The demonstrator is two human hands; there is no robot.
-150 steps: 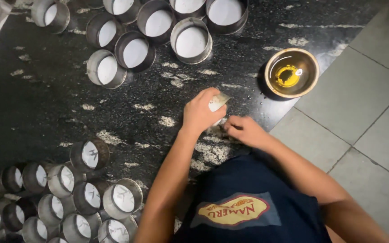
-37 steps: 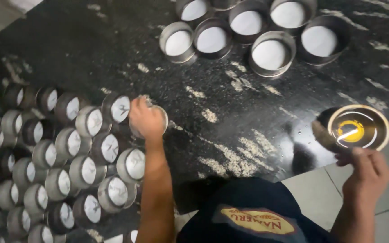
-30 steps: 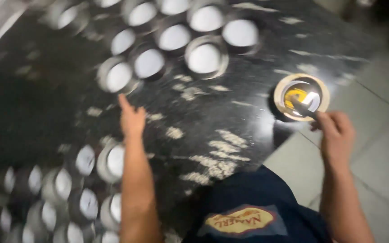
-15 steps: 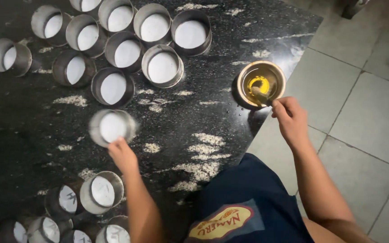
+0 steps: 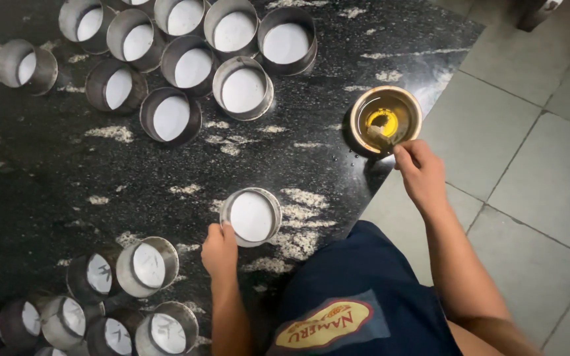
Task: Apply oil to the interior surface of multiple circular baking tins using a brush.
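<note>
My left hand [image 5: 220, 250] grips the near rim of a round metal tin [image 5: 251, 216] lined with white paper, which stands upright on the black speckled counter [image 5: 54, 184] just in front of me. My right hand [image 5: 421, 171] reaches to a small metal bowl of yellow oil [image 5: 385, 120] at the counter's right edge. Its fingers pinch a small brush or cloth [image 5: 380, 136] that dips into the oil.
Several paper-lined tins [image 5: 242, 88] stand upright in a cluster at the far side. Several more tins [image 5: 146, 266] lie on their sides at the near left. Grey floor tiles [image 5: 536, 171] lie to the right of the counter edge.
My left hand took one tin from the pile at the left and slid it right to the spot in front of me. My right hand moved to the oil bowl.
</note>
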